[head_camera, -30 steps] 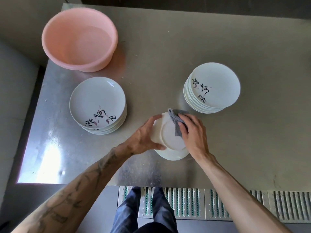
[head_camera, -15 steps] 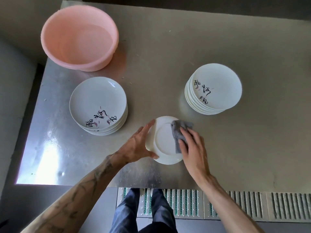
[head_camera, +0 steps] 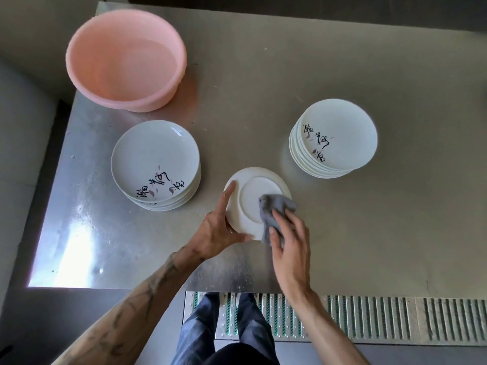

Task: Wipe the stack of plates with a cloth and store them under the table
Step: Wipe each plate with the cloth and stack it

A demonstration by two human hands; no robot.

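Plate [head_camera: 250,198] upturned at tabletop [head_camera: 369,233] front-centre, between left stack [head_camera: 152,156] and right stack [head_camera: 340,133]. We note left hand [head_camera: 216,233] fingers clamped on its rim; right hand [head_camera: 290,243] fingers bunched on grey cloth [head_camera: 274,209], pressing the underside.

Dark line tattoos run up your forearm from the wrist of your left hand [head_camera: 210,233]: thin strokes and loops, too blurred to read. Your right hand [head_camera: 290,246] and both arms are bare. Below the near edge of the bench [head_camera: 382,233] you wear dark blue jeans [head_camera: 200,330], creased.
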